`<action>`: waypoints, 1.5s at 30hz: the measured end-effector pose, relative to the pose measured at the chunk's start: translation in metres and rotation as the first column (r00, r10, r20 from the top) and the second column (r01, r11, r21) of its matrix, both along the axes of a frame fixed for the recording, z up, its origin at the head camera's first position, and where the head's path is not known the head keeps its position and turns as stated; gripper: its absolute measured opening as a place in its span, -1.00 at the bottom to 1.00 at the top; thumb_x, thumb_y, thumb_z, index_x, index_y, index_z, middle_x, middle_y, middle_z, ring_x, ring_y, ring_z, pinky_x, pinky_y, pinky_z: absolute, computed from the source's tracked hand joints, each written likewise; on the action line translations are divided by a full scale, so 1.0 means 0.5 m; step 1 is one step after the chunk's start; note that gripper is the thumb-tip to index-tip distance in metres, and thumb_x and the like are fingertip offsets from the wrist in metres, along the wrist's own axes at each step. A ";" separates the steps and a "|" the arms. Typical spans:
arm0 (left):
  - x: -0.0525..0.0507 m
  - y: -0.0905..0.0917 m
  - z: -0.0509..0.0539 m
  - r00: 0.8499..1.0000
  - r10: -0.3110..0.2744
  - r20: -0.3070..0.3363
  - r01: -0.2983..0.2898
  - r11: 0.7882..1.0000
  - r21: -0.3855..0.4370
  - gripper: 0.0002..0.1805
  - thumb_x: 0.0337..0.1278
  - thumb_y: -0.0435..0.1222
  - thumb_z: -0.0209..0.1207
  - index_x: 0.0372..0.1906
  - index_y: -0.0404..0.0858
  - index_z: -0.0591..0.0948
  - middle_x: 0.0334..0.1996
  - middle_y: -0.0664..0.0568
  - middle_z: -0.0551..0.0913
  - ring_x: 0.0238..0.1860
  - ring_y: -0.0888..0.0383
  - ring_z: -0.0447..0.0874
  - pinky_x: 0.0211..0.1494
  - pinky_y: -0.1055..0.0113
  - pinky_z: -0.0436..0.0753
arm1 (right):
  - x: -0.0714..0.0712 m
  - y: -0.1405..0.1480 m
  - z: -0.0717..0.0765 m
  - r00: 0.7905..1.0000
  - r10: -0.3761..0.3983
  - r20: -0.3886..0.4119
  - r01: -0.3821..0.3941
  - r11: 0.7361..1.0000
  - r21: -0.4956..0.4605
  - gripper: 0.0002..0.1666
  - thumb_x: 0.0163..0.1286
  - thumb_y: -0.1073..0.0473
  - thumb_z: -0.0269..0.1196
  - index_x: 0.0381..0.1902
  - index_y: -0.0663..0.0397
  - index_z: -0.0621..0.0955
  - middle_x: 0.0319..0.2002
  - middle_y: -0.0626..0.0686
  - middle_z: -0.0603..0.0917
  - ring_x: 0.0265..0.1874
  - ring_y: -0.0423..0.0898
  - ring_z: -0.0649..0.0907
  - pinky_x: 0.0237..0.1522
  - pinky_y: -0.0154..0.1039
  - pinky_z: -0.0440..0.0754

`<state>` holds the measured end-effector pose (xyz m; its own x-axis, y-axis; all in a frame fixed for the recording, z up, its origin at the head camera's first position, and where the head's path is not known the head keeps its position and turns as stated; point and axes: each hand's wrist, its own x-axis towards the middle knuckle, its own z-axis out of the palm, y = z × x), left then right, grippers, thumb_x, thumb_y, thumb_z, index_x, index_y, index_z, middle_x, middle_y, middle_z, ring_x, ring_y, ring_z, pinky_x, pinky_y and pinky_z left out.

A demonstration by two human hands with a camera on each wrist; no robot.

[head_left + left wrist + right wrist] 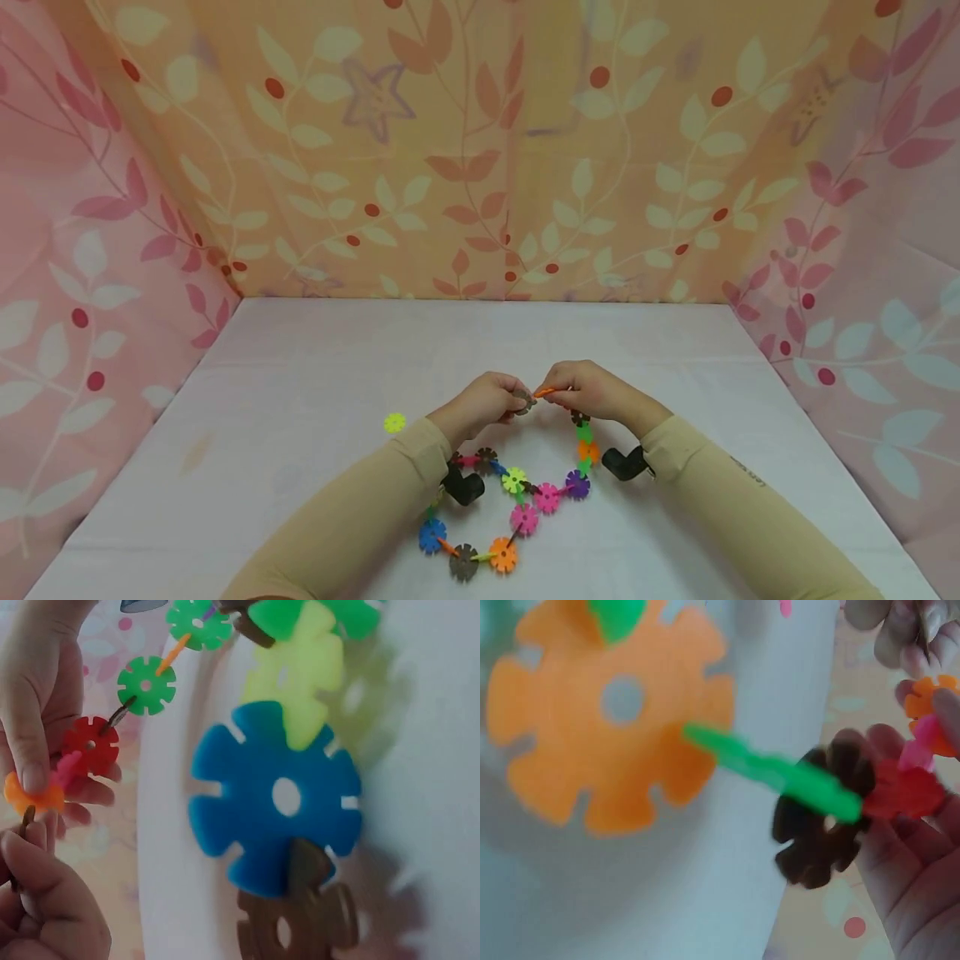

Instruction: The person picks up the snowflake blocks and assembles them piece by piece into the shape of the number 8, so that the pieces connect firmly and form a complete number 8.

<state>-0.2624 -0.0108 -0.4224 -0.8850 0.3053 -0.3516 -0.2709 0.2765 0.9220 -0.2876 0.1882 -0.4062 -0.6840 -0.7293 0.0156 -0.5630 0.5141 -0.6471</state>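
My left hand (487, 406) pinches a brown notched plastic disc (526, 402), seen nearly edge-on in the left wrist view. Facing it, my right hand (591, 390) holds an orange notched disc (925, 701) between thumb and fingers. The brown disc's edge is at the orange disc; I cannot tell how far their slots interlock. Linked to the orange disc are a pink disc (919, 750) and a red disc (904, 791) by my right fingers. From there a chain of interlocked discs hangs down through a dark brown disc (826, 817) and an orange disc (588, 452).
The chain curves over the white table (315, 358) past a purple disc (577, 484) and a blue disc (432, 536), partly behind my left forearm. One loose yellow disc (394, 423) lies left of my left hand. Patterned cloth (480, 167) walls the back and sides.
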 end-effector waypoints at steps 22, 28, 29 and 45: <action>-0.018 -0.005 -0.002 0.991 0.132 0.000 -0.132 0.991 0.020 -0.87 0.13 -0.39 0.14 -0.28 -0.39 0.64 -0.40 -0.10 0.66 -0.50 0.21 0.67 -0.25 0.34 0.63 | -0.005 -0.013 -0.002 0.983 0.023 -0.183 -0.007 0.996 0.085 -0.87 0.24 0.28 0.21 -0.30 0.14 0.69 -0.35 -0.04 0.65 -0.42 -0.22 0.52 -0.30 -0.32 0.55; -0.015 0.001 -0.002 0.992 0.124 0.021 -0.125 0.992 0.028 -0.90 0.15 -0.42 0.11 -0.37 -0.40 0.60 -0.41 -0.11 0.65 -0.51 0.19 0.67 -0.14 0.21 0.60 | 0.000 -0.020 -0.001 0.973 0.030 -0.228 -0.027 1.000 0.013 -0.88 0.20 0.35 0.22 -0.50 0.08 0.60 -0.50 -0.12 0.56 -0.50 -0.24 0.47 -0.41 -0.35 0.51; -0.014 0.002 -0.001 0.992 0.125 0.026 -0.126 0.991 0.037 -0.90 0.15 -0.42 0.10 -0.37 -0.40 0.59 -0.41 -0.12 0.65 -0.51 0.19 0.67 -0.13 0.21 0.60 | 0.001 -0.021 -0.002 0.974 0.030 -0.225 -0.031 1.000 -0.003 -0.86 0.20 0.37 0.21 -0.51 0.08 0.58 -0.52 -0.12 0.55 -0.51 -0.24 0.46 -0.42 -0.35 0.50; 0.003 0.012 0.000 0.967 0.253 0.042 -0.256 0.943 0.213 -0.90 0.14 -0.51 0.06 -0.45 -0.44 0.53 -0.39 -0.16 0.62 -0.57 0.20 0.65 -0.37 0.44 0.62 | 0.008 -0.028 -0.032 0.988 -0.109 -0.106 0.081 0.966 -0.246 -0.83 0.22 0.40 0.20 -0.47 0.04 0.61 -0.44 0.13 0.63 -0.52 -0.20 0.63 -0.43 -0.30 0.59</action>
<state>-0.2606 -0.0047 -0.4226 -0.9384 0.1405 -0.3157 -0.3199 -0.0078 0.9474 -0.2834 0.1742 -0.4222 -0.7327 -0.6260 0.2670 -0.5987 0.4065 -0.6902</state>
